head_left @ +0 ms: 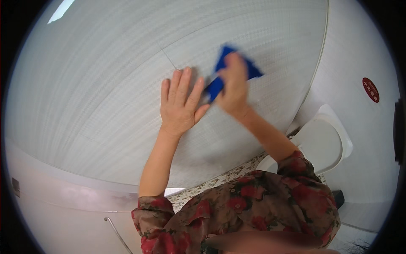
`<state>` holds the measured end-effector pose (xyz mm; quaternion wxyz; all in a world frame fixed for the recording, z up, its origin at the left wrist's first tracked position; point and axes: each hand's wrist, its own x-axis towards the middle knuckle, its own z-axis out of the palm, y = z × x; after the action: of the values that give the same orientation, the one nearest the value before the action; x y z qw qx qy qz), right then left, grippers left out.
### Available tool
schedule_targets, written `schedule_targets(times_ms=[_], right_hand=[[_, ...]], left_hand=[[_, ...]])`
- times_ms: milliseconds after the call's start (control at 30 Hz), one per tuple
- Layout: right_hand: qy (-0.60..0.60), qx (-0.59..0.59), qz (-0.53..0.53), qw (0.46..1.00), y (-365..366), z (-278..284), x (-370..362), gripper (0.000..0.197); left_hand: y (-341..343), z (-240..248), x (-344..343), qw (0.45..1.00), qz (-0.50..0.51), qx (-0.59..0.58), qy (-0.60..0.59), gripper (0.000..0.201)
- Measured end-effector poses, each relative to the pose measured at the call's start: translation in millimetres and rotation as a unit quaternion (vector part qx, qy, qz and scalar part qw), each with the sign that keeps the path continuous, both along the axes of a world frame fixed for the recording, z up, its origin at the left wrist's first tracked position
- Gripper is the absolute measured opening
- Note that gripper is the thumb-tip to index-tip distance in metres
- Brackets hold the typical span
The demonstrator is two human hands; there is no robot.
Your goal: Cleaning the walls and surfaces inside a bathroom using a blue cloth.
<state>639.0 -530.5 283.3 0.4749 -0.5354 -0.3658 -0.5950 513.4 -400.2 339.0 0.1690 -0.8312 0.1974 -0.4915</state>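
My left hand [179, 103] lies against the pale, finely ribbed tiled wall [114, 80], fingers stretched out and apart, holding nothing. To its right, my right hand [234, 86] grips a blue cloth [216, 86]. Part of the cloth fans out above and to the right of the fingers, and another part hangs between the two hands. Both the cloth and my right hand are smeared by motion. Whether the cloth touches the wall everywhere I cannot tell.
At the lower right stands a white toilet with its lid [323, 137] raised. A red oval sticker [371, 89] is on the right-hand wall. A bent metal bar [116, 233] is at the lower left. Patterned flooring [211, 182] runs along the wall's foot.
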Motion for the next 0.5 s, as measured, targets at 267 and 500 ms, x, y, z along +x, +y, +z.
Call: schedule_targets(times_ms=[267,500], right_hand=[[-0.001,-0.092,0.025,0.995,-28.4,-35.6,32.2,0.037],[0.088,0.028,-0.120,0.989,-44.9,-33.2,48.9,0.053]], left_hand=[[3.6,-10.5,11.2,0.999,0.007,0.020,-0.035,0.062],[6.1,-11.5,11.6,0.999,0.004,-0.006,-0.047,0.068]])
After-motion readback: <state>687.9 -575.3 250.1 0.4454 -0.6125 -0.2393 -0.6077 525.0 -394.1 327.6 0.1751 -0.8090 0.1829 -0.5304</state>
